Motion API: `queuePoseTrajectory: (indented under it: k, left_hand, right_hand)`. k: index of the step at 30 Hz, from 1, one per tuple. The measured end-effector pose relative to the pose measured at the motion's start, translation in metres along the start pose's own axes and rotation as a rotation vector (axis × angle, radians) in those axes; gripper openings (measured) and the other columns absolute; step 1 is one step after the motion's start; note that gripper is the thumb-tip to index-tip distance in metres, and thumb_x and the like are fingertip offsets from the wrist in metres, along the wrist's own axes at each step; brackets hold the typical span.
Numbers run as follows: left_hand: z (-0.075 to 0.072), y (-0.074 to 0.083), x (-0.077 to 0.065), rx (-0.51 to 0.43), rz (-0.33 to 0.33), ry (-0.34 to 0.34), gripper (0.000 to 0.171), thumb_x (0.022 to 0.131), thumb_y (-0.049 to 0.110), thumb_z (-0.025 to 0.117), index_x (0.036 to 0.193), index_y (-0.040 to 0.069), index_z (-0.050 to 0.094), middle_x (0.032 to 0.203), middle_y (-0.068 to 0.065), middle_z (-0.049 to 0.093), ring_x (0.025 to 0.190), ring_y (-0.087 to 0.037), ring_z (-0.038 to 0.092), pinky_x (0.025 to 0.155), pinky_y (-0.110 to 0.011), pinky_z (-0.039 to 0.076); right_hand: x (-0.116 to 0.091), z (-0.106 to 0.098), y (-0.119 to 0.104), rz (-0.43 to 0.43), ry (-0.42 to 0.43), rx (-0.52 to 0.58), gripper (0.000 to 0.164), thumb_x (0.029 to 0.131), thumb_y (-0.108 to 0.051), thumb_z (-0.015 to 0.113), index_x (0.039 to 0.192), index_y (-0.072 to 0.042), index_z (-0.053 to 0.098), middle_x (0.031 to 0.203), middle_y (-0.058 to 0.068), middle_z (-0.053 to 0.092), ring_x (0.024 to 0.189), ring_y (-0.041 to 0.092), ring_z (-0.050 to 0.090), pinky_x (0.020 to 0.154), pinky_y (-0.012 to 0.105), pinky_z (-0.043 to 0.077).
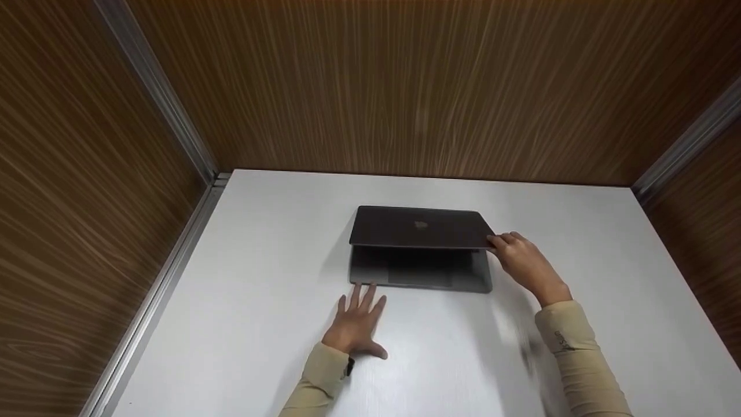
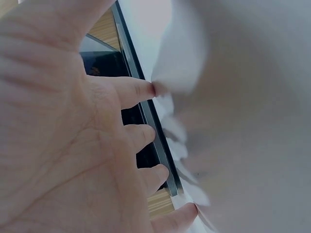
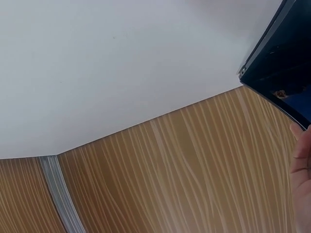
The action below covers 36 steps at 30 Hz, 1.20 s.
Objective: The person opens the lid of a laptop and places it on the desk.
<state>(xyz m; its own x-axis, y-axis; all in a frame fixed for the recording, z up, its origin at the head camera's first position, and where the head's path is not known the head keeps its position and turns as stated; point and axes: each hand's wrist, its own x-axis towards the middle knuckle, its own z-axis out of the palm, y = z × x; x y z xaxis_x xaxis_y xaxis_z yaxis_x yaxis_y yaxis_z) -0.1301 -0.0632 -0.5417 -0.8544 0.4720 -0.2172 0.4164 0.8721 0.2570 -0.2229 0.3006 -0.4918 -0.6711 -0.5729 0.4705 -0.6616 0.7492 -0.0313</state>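
Observation:
A dark grey laptop [image 1: 419, 226] stands on the white table, its lid tilted partway over the keyboard base [image 1: 370, 271]. At the lid's right front corner, my right hand [image 1: 524, 263] pinches the edge between thumb and fingers; the right wrist view catches that hand [image 3: 302, 170] at the frame's edge beside the dark screen [image 3: 286, 73]. My left hand [image 1: 353, 327] lies spread on the table, fingertips at the left part of the base's front edge. The left wrist view shows its straight fingers [image 2: 138, 90] against the laptop's edge [image 2: 156, 131]. The lid hides most of the keyboard.
Wood-grain panels [image 1: 376, 87] rise behind the white table [image 1: 278, 231] and on both sides. Metal posts [image 1: 159, 87] run up the corners, and a metal rail [image 1: 168, 289] follows the table's left edge. Bare tabletop surrounds the laptop.

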Motion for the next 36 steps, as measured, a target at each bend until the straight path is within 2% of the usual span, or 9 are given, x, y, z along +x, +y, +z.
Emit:
queuePoseTrajectory:
  k: [9, 23, 36]
  left_hand:
    - [-0.0001, -0.0010, -0.0005, 0.016, 0.013, 0.013, 0.114, 0.065, 0.054, 0.091, 0.155, 0.006, 0.040, 0.164, -0.022, 0.022, 0.150, -0.047, 0.016, 0.114, -0.064, 0.025]
    - [-0.0015, 0.0018, -0.0034, -0.004, 0.016, 0.034, 0.111, 0.066, 0.051, 0.092, 0.154, 0.006, 0.042, 0.164, -0.022, 0.024, 0.150, -0.047, 0.017, 0.114, -0.064, 0.026]
    - [-0.0006, 0.0021, -0.0013, 0.006, 0.009, 0.011, 0.112, 0.067, 0.052, 0.091, 0.155, 0.006, 0.040, 0.164, -0.022, 0.023, 0.150, -0.047, 0.016, 0.114, -0.064, 0.025]
  right_hand:
    - [0.0040, -0.0004, 0.0010, 0.013, 0.034, 0.008, 0.021, 0.090, 0.004, 0.072, 0.106, 0.016, 0.067, 0.092, 0.027, 0.069, 0.081, 0.041, 0.066, 0.070, 0.050, 0.057]
    - [0.0059, -0.0034, 0.0043, 0.073, 0.021, 0.049, 0.020, 0.093, 0.001, 0.069, 0.107, 0.016, 0.068, 0.092, 0.027, 0.067, 0.083, 0.042, 0.066, 0.072, 0.053, 0.056]
    - [0.0083, -0.0048, 0.0075, 0.074, 0.036, 0.064, 0.017, 0.092, 0.002, 0.070, 0.103, 0.015, 0.069, 0.088, 0.026, 0.066, 0.080, 0.042, 0.065, 0.068, 0.052, 0.056]
